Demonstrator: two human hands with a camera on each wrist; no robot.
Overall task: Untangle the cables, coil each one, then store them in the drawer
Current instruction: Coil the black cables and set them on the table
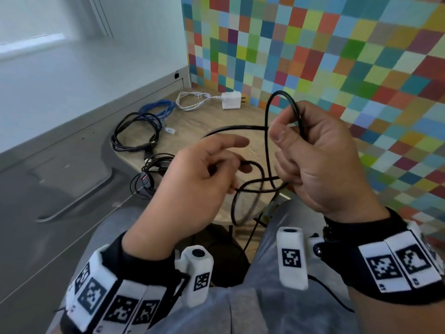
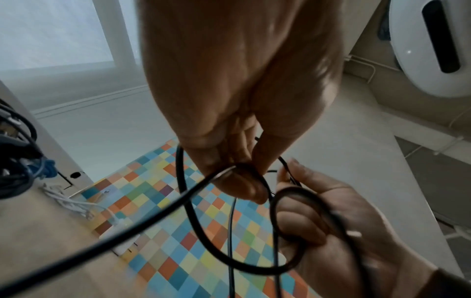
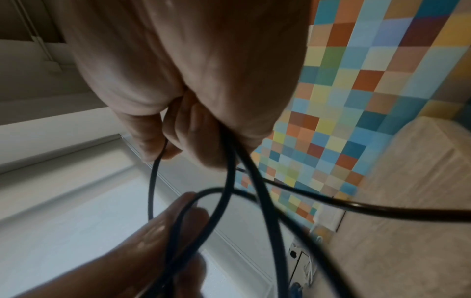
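Note:
A long black cable (image 1: 266,145) hangs in loose, crossing loops between my two hands above the near edge of the wooden table (image 1: 192,121). My right hand (image 1: 289,131) is raised, with thumb and curled fingers gripping the top loop; the right wrist view shows the cable (image 3: 356,207) running out of that fist (image 3: 193,145). Lower down, my left hand (image 1: 231,162) has its index finger straight while the other fingers curl around a strand. In the left wrist view those fingers (image 2: 242,177) pinch the cable (image 2: 183,195). No drawer is visible.
On the table lie a coiled black cable (image 1: 134,131), a blue cable (image 1: 159,108), a white charger with its cord (image 1: 231,100), and a small black bundle with a red mark (image 1: 149,174) at the left edge. A multicoloured checkered wall (image 1: 337,56) stands right; grey floor lies left.

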